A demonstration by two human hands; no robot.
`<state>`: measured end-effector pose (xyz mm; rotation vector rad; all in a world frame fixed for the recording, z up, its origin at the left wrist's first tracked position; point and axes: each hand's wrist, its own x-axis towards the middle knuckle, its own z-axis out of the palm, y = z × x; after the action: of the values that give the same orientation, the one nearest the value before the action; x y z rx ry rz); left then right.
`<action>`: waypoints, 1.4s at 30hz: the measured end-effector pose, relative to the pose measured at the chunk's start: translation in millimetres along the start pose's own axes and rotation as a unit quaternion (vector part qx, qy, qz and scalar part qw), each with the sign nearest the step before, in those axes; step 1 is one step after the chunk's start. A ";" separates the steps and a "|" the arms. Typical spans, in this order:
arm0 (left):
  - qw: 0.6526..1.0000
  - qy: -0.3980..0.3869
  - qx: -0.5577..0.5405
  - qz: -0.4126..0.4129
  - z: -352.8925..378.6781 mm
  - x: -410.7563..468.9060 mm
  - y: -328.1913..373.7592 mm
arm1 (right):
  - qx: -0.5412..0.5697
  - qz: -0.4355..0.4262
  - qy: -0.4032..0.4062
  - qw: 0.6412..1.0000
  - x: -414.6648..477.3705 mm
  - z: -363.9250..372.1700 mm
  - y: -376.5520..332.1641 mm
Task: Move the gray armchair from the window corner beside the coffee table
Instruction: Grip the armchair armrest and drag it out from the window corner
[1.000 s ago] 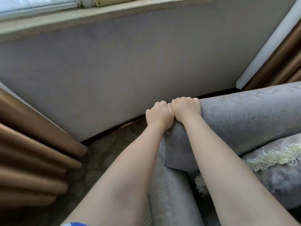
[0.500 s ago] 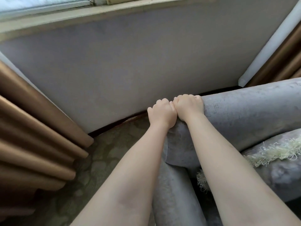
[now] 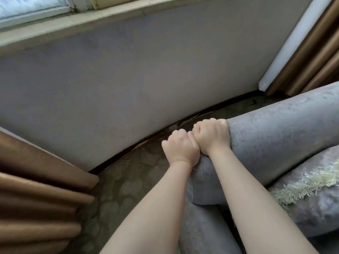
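Fingers (image 3: pixel 211 125) of both hands are curled tight over the far corner of the gray armchair (image 3: pixel 275 136), knuckles up, tips wrapped behind the backrest edge and out of my sight. The left hand (image 3: pixel 180 149) sits on the corner itself; the right hand (image 3: pixel 212 137) is pressed against it, just to its right, on the top roll of the back. Both are closed on upholstery, nothing else held.

I read the chair as standing in the window corner: its back lies near the wall (image 3: pixel 128 79) under the window sill (image 3: pixel 91 17), with a strip of patterned carpet (image 3: pixel 128 180) showing between. Brown curtains (image 3: pixel 36 198) hang near left, another set far right. A fringed cushion (image 3: pixel 302 182) lies on the seat.

My judgement: the step in hand is the pull or swing of the chair away from the wall, with most of the move not yet done. The next move calls for a steady drag toward me, keeping the back clear of the left curtain.

Not visible: the coffee table, the chair's legs and base, its right side past the frame edge, and the route behind me.
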<state>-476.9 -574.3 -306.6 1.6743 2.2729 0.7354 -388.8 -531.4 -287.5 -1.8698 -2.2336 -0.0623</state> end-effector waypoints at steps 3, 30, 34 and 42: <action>1.000 -0.001 0.010 0.012 2.7 2.7 -0.6 | 0.021 0.003 0.019 1.000 0.4 1.0 -0.3; 0.997 -0.048 0.006 -0.059 -30.3 -56.7 15.2 | -0.047 -0.080 -0.097 0.991 -47.1 -28.9 1.1; 0.997 -0.037 0.017 -0.064 -43.2 -88.3 -5.5 | -0.036 -0.087 -0.081 0.992 -76.8 -28.7 -19.6; 0.998 -0.039 0.017 -0.051 -48.5 -99.9 -22.5 | -0.044 -0.082 -0.062 0.994 -90.5 -25.3 -34.4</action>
<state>-485.4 -685.8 -288.3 1.5598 2.3095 0.6001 -404.1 -629.7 -277.1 -1.7750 -2.5039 -0.0747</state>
